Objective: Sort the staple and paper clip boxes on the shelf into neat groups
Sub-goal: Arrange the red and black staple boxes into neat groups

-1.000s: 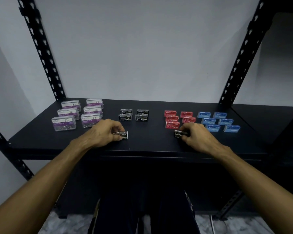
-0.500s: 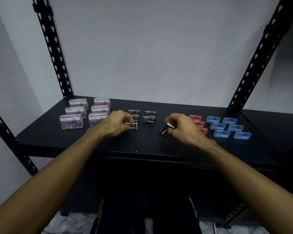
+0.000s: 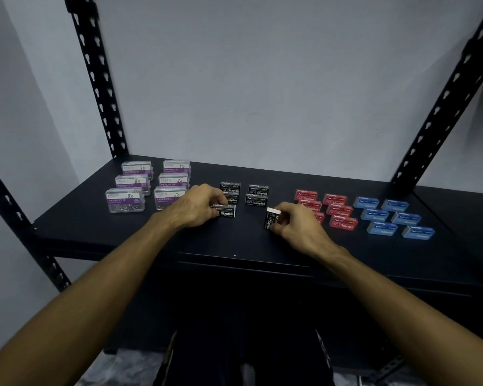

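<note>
Since earlier, right hand (image 3: pixel 296 224) carried black staple box (image 3: pixel 271 218) leftward, fingers clamped, box upended | left hand (image 3: pixel 198 207) pinched second black box (image 3: pixel 226 211) on shelf (image 3: pixel 234 252) | I judged a tilted set-down might topple it.

This is looking like a stockroom or the storage corner of an office or stationery shop. A black metal shelf (image 3: pixel 262 246) is standing against a plain pale wall (image 3: pixel 262 79), its slotted uprights (image 3: pixel 95 79) rising at either side in the manner of bolt-together storage racking. Retail stationery is sitting on it in colour groups: clear paper clip boxes (image 3: pixel 140 185) with purple labels at the left, black staple boxes (image 3: pixel 257 195) in the middle, red staple boxes (image 3: pixel 338 211) and blue staple boxes (image 3: pixel 388 215) at the right. A mottled grey floor (image 3: pixel 129 369) is showing below.
</note>
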Demonstrator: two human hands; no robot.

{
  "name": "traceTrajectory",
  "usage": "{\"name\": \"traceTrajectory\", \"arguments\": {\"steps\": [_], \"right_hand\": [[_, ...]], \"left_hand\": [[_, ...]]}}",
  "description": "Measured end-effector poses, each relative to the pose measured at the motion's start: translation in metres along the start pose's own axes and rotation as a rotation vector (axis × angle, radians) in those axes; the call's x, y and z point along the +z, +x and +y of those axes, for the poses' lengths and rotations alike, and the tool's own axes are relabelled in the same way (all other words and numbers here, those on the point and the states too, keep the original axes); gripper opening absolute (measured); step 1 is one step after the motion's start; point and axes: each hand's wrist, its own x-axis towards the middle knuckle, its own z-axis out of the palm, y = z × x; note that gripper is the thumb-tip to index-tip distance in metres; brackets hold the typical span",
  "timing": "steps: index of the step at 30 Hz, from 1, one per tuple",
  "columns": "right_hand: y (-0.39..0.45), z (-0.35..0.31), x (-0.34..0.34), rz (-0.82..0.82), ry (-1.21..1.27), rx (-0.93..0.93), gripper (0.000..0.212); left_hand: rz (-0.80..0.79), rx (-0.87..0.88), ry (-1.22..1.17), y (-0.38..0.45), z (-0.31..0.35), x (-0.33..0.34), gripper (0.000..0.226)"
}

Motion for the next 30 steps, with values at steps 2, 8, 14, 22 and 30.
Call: {"name": "traceTrajectory", "arguments": {"steps": [2,8,14,22,30], "right_hand": [[0.002,0.0,0.001,0.003,-0.009,0.0,0.01],[0.016,-0.012,-0.001,-0.009,-0.2,-0.061,0.012],[0.032,-0.022,0.007,-0.056,-0.347,-0.103,0.002],[0.043,-0.019,0.011,-0.071,-0.363,-0.128,0.022],[0.046,-0.017,0.012,-0.079,-0.358,-0.146,0.023]], "left_hand": [[0.005,0.007,-0.006,-0.001,0.0,0.0,0.024],[0.006,-0.006,-0.019,0.002,-0.001,0.001,0.023],[-0.001,-0.028,-0.031,0.004,-0.003,0.003,0.027],[0.015,-0.023,-0.033,0.008,-0.007,0.007,0.024],[0.038,-0.004,-0.022,0.011,-0.005,0.008,0.024]]}}
